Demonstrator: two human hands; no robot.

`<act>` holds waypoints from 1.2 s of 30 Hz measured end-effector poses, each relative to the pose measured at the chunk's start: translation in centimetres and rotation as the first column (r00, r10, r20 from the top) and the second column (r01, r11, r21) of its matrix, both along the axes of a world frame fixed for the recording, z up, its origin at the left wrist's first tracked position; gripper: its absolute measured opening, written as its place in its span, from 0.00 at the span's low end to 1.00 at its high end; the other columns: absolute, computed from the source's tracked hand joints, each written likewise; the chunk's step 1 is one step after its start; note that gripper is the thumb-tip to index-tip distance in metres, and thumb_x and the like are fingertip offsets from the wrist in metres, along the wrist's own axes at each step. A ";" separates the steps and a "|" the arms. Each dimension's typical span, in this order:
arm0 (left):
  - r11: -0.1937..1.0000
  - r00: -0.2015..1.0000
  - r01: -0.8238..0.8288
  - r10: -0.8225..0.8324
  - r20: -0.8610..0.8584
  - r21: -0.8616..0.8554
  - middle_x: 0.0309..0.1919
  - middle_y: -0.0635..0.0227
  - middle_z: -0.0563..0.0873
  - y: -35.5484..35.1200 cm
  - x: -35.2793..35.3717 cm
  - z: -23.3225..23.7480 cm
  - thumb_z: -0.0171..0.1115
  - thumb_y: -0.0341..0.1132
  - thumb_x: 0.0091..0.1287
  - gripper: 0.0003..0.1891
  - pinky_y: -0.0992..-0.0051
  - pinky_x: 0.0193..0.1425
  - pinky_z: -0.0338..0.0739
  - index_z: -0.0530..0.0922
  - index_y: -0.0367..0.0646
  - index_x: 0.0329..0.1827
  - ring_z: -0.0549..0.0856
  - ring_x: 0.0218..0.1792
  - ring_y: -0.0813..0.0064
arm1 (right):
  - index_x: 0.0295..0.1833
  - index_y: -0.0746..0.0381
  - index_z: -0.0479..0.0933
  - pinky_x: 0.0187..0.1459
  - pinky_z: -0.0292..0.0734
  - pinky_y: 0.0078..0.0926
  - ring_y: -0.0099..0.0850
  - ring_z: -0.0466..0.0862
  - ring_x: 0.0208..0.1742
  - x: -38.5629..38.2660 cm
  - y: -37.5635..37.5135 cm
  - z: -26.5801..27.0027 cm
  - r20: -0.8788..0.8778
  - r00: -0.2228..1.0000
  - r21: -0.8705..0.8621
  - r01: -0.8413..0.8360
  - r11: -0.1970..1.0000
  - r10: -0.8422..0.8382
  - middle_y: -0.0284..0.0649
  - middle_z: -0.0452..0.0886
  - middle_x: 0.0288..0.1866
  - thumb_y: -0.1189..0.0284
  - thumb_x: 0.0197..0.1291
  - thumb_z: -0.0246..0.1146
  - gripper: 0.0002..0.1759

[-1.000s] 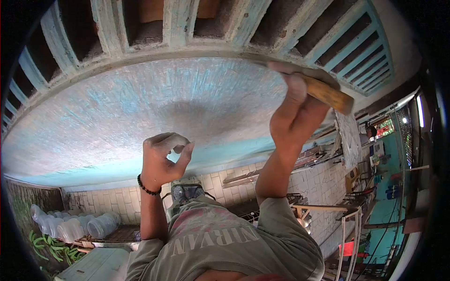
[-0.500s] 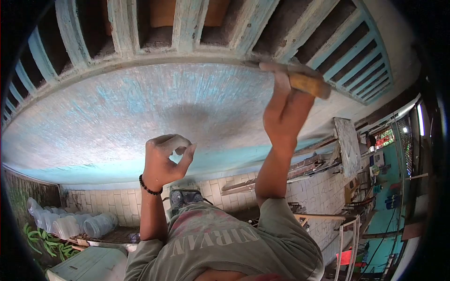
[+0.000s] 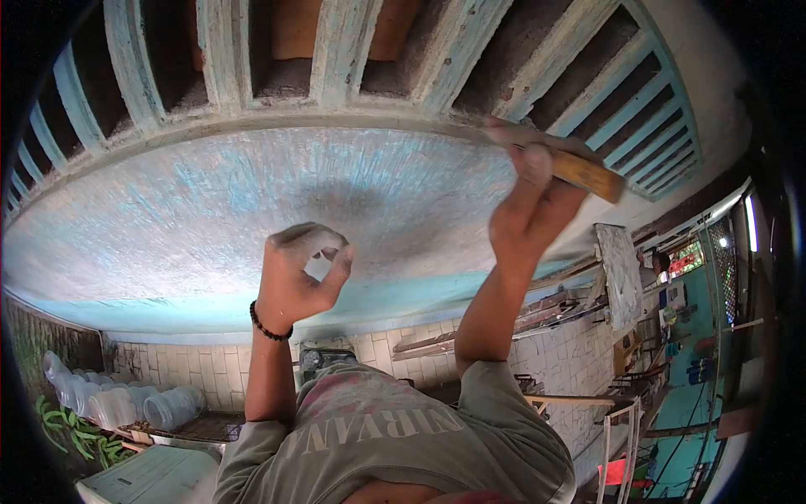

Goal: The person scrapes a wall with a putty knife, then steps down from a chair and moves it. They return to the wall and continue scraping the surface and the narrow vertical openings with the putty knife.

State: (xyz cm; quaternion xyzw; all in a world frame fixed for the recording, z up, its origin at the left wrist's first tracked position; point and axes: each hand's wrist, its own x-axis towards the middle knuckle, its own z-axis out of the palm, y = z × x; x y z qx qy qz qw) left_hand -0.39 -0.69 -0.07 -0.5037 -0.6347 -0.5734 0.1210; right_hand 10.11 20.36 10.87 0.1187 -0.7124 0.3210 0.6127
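My right hand [image 3: 537,193] is wrapped round a tool with a yellow-brown wooden handle [image 3: 588,175], held against or close to the ledge [image 3: 403,116] under the slatted openings. Motion smears the tool's far end. In front of the wall [image 3: 243,202], whose paint is worn blue and grey, my left hand [image 3: 304,273] is raised with curled fingers and the thumb close to the fingertips. Whether it holds something small cannot be made out. A dark bead bracelet [image 3: 270,325] circles the left wrist.
Blue-grey slats [image 3: 340,50] rise above the ledge. Clear plastic containers [image 3: 126,403] stand at lower left beside green leaves [image 3: 80,433]. Long boards [image 3: 462,334] and an upright panel [image 3: 618,277] are at the right, with a wooden frame [image 3: 606,445] lower down.
My right hand and the tool have moved right and slightly down along the ledge. My left hand has stayed nearly in place, still curled.
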 end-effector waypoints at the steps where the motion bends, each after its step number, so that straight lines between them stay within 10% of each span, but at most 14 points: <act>1: 1.000 1.000 -0.002 0.002 -0.008 0.000 0.24 0.64 0.87 0.2 -0.4 0.1 0.71 0.28 0.64 0.06 0.73 0.31 0.76 0.83 0.40 0.29 0.85 0.24 0.70 | 0.48 0.70 0.76 0.55 0.82 0.33 0.35 0.87 0.47 0.0 0.8 -0.3 0.030 0.999 0.063 0.019 0.998 -0.021 0.46 0.86 0.45 0.75 0.79 0.54 0.09; 10: 0.997 0.995 -0.037 0.030 0.091 0.070 0.17 0.69 0.78 2.6 -5.2 0.0 0.72 0.30 0.69 0.15 0.77 0.23 0.65 0.78 0.40 0.23 0.74 0.17 0.80 | 0.56 0.64 0.61 0.58 0.85 0.46 0.45 0.89 0.50 0.2 2.9 0.1 0.123 0.992 0.114 -0.019 0.993 0.005 0.54 0.85 0.44 0.70 0.84 0.49 0.08; 19: 0.989 0.994 -0.093 0.087 0.061 0.112 0.15 0.70 0.77 3.0 -5.5 -0.7 0.70 0.28 0.68 0.16 0.78 0.21 0.64 0.77 0.41 0.21 0.72 0.14 0.80 | 0.58 0.61 0.59 0.39 0.85 0.37 0.35 0.81 0.29 -2.6 2.0 -0.4 -0.298 0.953 -0.076 0.035 0.996 -0.056 0.46 0.79 0.31 0.56 0.85 0.50 0.18; 25: 0.993 0.996 -0.076 0.072 0.050 0.093 0.15 0.68 0.77 2.5 -5.7 -1.0 0.71 0.28 0.67 0.15 0.77 0.21 0.65 0.77 0.41 0.21 0.74 0.14 0.77 | 0.53 0.61 0.58 0.30 0.78 0.24 0.30 0.78 0.22 -3.6 3.8 -1.0 -0.281 0.947 0.210 0.221 0.952 -0.158 0.44 0.78 0.27 0.57 0.85 0.44 0.16; 36: 0.970 0.983 -0.158 0.172 -0.059 0.186 0.14 0.70 0.78 3.4 -6.1 -2.1 0.70 0.27 0.64 0.15 0.77 0.18 0.66 0.76 0.44 0.20 0.76 0.11 0.75 | 0.53 0.67 0.61 0.21 0.59 0.16 0.20 0.63 0.16 -6.9 5.4 0.7 -0.505 0.774 0.204 0.538 0.818 -0.383 0.29 0.66 0.18 0.56 0.87 0.37 0.22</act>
